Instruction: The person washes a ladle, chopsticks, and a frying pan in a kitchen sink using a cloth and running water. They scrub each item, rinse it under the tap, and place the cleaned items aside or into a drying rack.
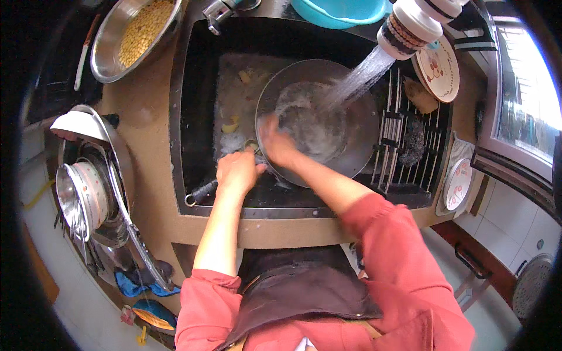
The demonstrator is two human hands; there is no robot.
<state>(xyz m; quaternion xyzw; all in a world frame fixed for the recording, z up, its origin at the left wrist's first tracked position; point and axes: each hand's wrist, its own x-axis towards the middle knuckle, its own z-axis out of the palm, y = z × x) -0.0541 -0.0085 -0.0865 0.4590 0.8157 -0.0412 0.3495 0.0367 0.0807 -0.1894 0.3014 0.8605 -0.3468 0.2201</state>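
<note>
A wide metal wok [362, 140] sits in the black sink [199, 96], with swirling, foamy water in its bowl. My left hand [239, 169] is closed around the wok's black handle [204, 193], whose ring end points to the lower left. My right hand [277, 142] is at the wok's left inner side, blurred by motion. Whether anything is between its fingers cannot be made out. From the white faucet head [406, 33] at the upper right, a stream of water [360, 79] pours into the wok.
Yellowish food scraps [230, 126] lie on the sink floor. Right of the wok, a slatted metal rack [388, 131] holds a steel-wool scourer [412, 142]. A steel basin of soybeans [145, 33], a turquoise basin [340, 13] and patterned plates [439, 70] surround the sink.
</note>
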